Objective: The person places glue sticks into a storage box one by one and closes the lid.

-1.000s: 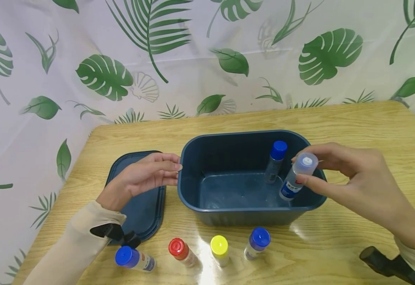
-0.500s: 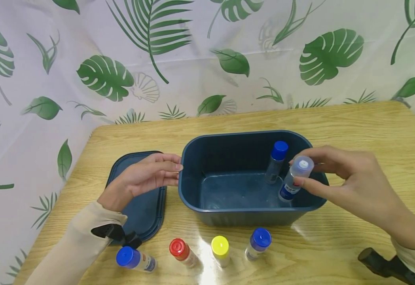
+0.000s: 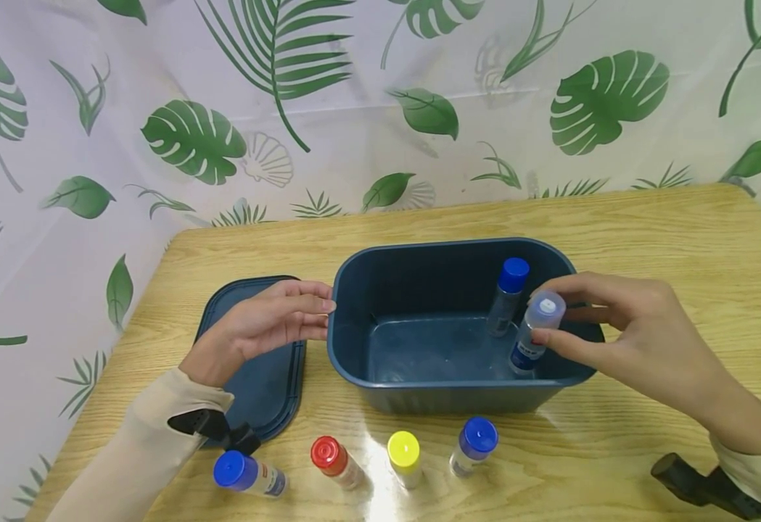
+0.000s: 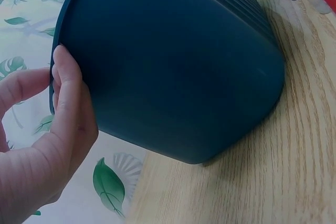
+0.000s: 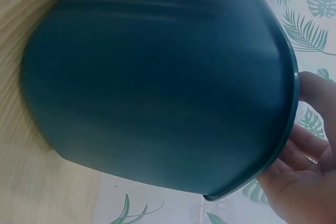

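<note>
A dark blue plastic bin (image 3: 445,399) stands on the table. My left hand (image 3: 276,319) pinches its left rim; in the left wrist view the thumb and fingers lie on either side of the rim (image 4: 59,35). My right hand (image 3: 641,344) reaches over the right rim and holds a clear-capped glue bottle (image 3: 527,351), nearly upright and low in the bin. Whether its base touches the floor cannot be told. Just behind it, a blue-capped glue bottle (image 3: 506,299) stands inside the bin. In the right wrist view the bin wall (image 5: 157,98) hides the bottles.
In front of the bin stand a red-capped bottle (image 3: 329,457), a yellow-capped bottle (image 3: 404,452) and a blue-capped bottle (image 3: 478,438). Another blue-capped bottle (image 3: 236,471) is at front left. The dark blue lid (image 3: 269,391) lies under the left forearm. A leaf-print cloth (image 3: 354,109) hangs behind.
My right hand has moved slightly left and down, bringing the clear-capped bottle lower and more upright in the bin. The left hand stays at the rim.
</note>
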